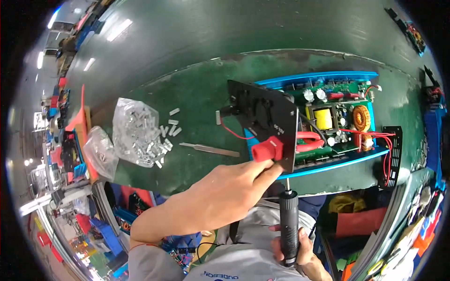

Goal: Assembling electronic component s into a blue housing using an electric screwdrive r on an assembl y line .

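Observation:
My left hand (227, 189) reaches across and grips the lower part of a black end panel (267, 112), its fingers beside a red terminal knob (267, 149). The panel stands tilted at the left end of a blue open-topped case (323, 75). Inside the case is a green circuit board with a yellow transformer (322, 119) and a copper-wound ring coil (361, 117). In my right hand (304, 250), a black power screwdriver (289, 220) points upward, its bit at the case's near edge by the panel. Whether the bit sits on a screw is hidden.
Metal tweezers (211, 149) lie left of the panel. Farther left are a clear bag of small metal pieces (136, 131), several loose pieces and another plastic bag (101, 152). A black vented panel (392, 157) with red wires stands at the case's right end.

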The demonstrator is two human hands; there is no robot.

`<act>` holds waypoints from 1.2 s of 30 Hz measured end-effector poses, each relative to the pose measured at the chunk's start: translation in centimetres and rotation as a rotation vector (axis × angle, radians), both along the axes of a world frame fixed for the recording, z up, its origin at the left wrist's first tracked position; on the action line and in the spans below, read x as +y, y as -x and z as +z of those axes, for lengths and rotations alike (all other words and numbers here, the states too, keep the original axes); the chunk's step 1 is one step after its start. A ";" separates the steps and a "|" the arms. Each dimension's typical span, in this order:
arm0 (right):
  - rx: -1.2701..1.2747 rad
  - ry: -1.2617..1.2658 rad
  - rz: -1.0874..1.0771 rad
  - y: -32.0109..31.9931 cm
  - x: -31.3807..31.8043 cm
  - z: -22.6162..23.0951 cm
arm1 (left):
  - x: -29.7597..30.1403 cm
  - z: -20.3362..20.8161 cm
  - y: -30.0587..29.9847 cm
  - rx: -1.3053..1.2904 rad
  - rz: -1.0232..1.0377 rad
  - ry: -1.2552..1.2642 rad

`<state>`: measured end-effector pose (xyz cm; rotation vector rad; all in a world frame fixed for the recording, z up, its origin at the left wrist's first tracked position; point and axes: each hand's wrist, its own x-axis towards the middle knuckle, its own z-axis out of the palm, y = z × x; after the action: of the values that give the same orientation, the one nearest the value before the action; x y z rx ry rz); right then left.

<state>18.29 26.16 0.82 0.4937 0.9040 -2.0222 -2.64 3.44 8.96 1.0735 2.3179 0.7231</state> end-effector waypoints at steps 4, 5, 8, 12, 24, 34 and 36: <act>0.157 -0.222 -0.019 -0.6 1.9 -0.1 | -1.2 -0.3 -1.1 0.038 0.279 -0.137; 0.257 -0.416 -0.055 -1.9 2.5 -0.6 | -2.3 -1.0 -0.9 0.138 0.348 -0.161; 0.229 -0.558 -0.096 -2.9 3.8 -0.6 | -3.4 -2.5 0.5 0.370 0.724 -0.084; 0.423 -0.792 0.035 -2.0 4.5 -1.1 | -4.0 -5.8 2.3 0.518 0.826 0.052; 0.671 -0.731 -0.078 -1.6 4.0 -1.5 | -5.1 -2.4 -0.2 0.389 1.001 -0.122; 0.682 -0.698 -0.121 -1.2 3.6 -1.4 | 5.0 -0.1 -4.1 0.284 0.763 -0.241; 0.674 -0.700 -0.083 -1.0 3.5 -1.3 | 5.9 -0.1 -3.0 0.649 0.303 -0.015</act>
<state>19.27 29.64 -0.46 0.1982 2.0579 -1.9251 0.35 9.29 8.88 1.0899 3.0801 0.5478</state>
